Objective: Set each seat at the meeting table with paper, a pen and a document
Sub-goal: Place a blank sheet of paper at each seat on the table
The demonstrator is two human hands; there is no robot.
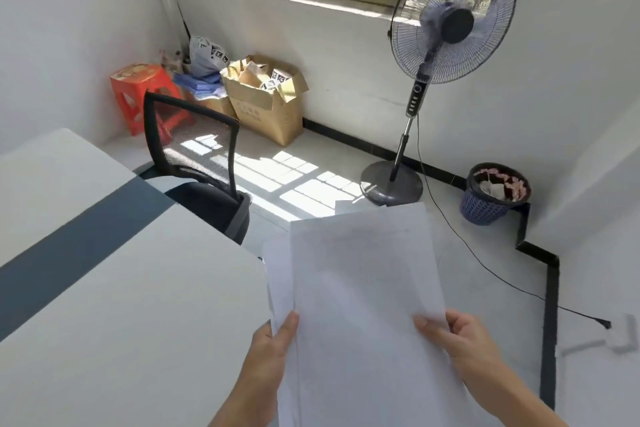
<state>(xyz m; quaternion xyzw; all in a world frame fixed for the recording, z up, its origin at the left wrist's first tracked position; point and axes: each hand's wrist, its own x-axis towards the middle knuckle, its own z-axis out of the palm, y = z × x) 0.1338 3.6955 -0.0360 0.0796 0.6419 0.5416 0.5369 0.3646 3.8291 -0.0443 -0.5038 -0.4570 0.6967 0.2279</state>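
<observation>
You pinch the fanned sheets of paper [363,288] at lower centre between left hand [268,354] and right hand [464,340], so I judge you next peel one off and lay it on the table [121,288] by the chair [197,163] at left.

The left hand [273,347] and the right hand [453,336] were bare, with slim fingers and thumbs rounded at the tip (the nails were too blurred to judge). The left forearm [246,402] and the right forearm [512,395] were bare too, uncovered down to the lower edge of the view.
</observation>
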